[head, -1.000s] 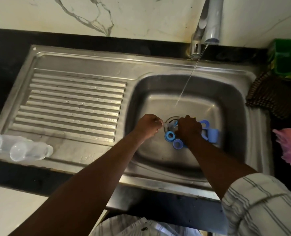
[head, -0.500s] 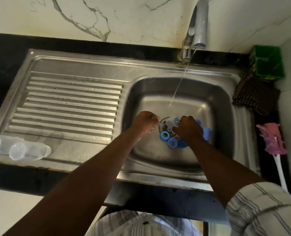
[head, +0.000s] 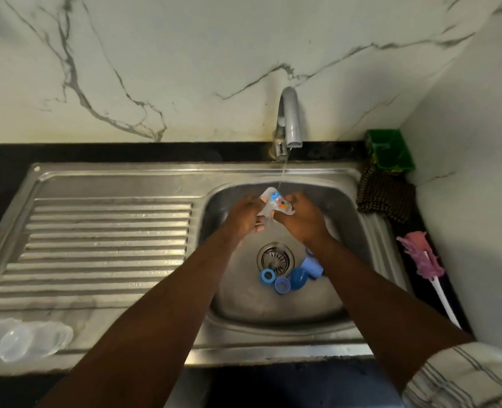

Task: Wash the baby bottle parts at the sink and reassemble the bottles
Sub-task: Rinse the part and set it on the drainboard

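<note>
While thin water runs from the tap (head: 289, 125), left hand (head: 243, 217) and right hand (head: 304, 220) both gripping a clear printed bottle (head: 274, 204) under the stream, above the far side of the sink (head: 364, 260), blue bottle parts (head: 298, 278) beside the drain (head: 275, 258), other clear bottles (head: 23, 338) lying on the near left drainboard (head: 105, 245).

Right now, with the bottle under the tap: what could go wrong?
1. The wet printed bottle, held between the left hand and the right hand under the thin stream, could slip and drop onto the blue parts below.
2. Those parts lie beside the drain; runoff may scatter the small rings.
3. The clear containers sit at the drainboard front edge and might roll off.
</note>
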A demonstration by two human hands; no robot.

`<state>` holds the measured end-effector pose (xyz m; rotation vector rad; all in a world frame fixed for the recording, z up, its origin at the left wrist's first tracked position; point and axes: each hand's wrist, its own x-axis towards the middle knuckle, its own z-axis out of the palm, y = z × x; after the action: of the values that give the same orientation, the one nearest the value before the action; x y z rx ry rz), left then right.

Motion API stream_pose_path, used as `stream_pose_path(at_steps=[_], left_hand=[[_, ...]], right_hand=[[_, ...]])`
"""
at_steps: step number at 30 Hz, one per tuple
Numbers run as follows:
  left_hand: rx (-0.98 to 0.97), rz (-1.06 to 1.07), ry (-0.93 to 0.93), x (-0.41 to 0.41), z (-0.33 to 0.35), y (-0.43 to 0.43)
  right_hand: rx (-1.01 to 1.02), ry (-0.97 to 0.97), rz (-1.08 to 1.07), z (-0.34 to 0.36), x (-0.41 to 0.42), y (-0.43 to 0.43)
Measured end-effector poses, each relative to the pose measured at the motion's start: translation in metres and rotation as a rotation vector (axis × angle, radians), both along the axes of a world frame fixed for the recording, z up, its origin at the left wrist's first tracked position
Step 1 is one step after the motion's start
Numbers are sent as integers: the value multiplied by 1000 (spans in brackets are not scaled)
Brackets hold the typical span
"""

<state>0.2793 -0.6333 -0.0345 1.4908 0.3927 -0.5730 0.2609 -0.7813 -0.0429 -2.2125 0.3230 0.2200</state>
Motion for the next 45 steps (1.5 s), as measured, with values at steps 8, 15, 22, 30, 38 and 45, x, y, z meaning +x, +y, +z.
stream_pose_path(at_steps=[8,15,22,30,38,45], left_hand=[[109,-165,-347,37,25,-17],[110,-89,-318,45,30,-24],[37,-17,-268,50,34,-19],[68,-136,-417,34,17,-5],[234,-198,-332,26,9,6],[118,-145,-266,18,12,9]], right_hand=[[96,16,34,27,30,-14],[200,68,22,29,43,-11],[753,191,-315,37,44,-14],[1001,298,-465,32,44,-11],[837,361,-253,25,46,-5],[786,160,-77,36,50,0]])
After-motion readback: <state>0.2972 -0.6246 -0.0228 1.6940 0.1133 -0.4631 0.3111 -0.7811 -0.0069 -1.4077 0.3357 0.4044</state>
